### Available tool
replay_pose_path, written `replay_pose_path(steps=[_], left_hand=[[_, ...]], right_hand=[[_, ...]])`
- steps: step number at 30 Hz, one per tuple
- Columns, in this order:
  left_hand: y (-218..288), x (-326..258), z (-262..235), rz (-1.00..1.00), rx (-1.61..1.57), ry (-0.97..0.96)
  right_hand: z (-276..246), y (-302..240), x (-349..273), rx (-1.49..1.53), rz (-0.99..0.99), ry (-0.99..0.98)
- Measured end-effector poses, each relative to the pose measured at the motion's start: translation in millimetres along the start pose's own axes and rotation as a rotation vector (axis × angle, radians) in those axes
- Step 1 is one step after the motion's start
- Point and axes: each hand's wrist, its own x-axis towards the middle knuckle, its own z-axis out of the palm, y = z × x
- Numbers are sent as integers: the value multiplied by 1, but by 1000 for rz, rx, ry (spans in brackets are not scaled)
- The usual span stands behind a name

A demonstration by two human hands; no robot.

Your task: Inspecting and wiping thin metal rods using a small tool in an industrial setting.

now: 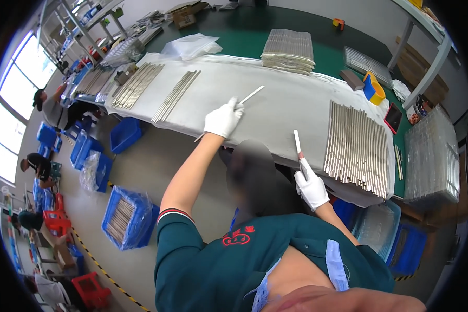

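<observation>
The left hand [223, 119], in a white glove, is closed around a thin metal rod [233, 111] that slants up and away past its fingers, held over the white cloth [275, 112] covering the surface. The right hand [311, 187], also gloved, pinches a short white stick [297, 141] upright near the cloth's front edge. Just to the right of that hand lies a wide row of metal rods [358, 148] laid side by side. Beyond the left hand rests a smaller bundle of rods [177, 95].
</observation>
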Motion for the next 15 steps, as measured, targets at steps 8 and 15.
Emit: replay_pose_path(steps=[8,15], left_hand=[[86,-64,14,79,-509,-128],[88,-111,-16,-352,-1274,-499]], right_hand=[[-9,15,5,-349,-52,59],[-16,12,-3,-315,-36,21]])
